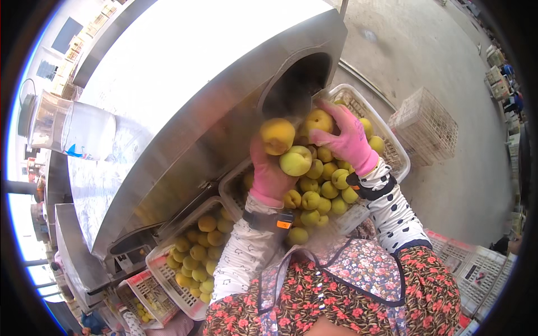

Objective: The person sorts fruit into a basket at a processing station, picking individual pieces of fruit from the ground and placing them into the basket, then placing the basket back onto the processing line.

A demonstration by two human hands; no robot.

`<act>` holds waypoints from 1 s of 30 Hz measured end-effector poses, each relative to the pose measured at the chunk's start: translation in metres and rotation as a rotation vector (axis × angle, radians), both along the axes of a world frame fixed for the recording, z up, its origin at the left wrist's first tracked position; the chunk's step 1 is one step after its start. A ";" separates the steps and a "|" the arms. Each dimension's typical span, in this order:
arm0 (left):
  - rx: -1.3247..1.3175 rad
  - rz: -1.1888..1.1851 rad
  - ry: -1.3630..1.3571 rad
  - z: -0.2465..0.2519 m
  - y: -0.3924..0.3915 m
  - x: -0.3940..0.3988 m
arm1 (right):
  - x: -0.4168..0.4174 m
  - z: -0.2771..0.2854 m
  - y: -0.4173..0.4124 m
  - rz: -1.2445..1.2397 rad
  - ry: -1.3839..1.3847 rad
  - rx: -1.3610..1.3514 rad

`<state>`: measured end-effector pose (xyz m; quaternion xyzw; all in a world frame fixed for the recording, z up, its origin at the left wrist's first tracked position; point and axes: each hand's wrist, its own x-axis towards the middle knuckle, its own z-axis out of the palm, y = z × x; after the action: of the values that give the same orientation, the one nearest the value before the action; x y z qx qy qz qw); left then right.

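Observation:
My left hand (271, 178), in a pink glove, holds two peaches over a white plastic crate (397, 153). One is a yellow peach (277, 135); the other, a greenish peach (296, 161), rests beside it. My right hand (346, 138), gloved the same way, has its thumb and fingers around another yellow peach (318, 121). Beneath both hands lies a heap of yellow-green peaches (311, 200) in the crate. Just beyond my hands is the dark round opening (300, 82) in a stainless steel machine's side.
The machine's steel rim (201, 101) curves along the left. A second crate of peaches (195, 254) stands at lower left. Stacked pale crates (424, 126) sit on the concrete floor (424, 50) at right. A clear plastic jar (71, 126) is on the bright steel top.

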<state>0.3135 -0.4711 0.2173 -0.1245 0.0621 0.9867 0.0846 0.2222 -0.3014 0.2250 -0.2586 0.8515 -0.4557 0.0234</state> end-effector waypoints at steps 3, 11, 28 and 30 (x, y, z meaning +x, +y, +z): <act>0.063 0.021 0.020 -0.026 0.005 0.006 | -0.016 -0.014 -0.027 -0.158 0.063 0.119; -0.240 -0.125 -0.135 -0.085 -0.008 0.024 | -0.058 -0.013 -0.077 -0.197 0.246 -0.026; -2.037 0.278 0.175 -0.064 0.014 0.011 | -0.072 -0.034 -0.092 -0.171 0.248 0.644; -2.392 0.135 0.142 -0.046 0.007 0.017 | -0.048 0.005 -0.070 -0.193 0.323 0.006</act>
<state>0.3305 -0.4644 0.1716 -0.0727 0.9371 0.3113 -0.1401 0.1739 -0.3713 0.2303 -0.2455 0.8663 -0.4059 -0.1566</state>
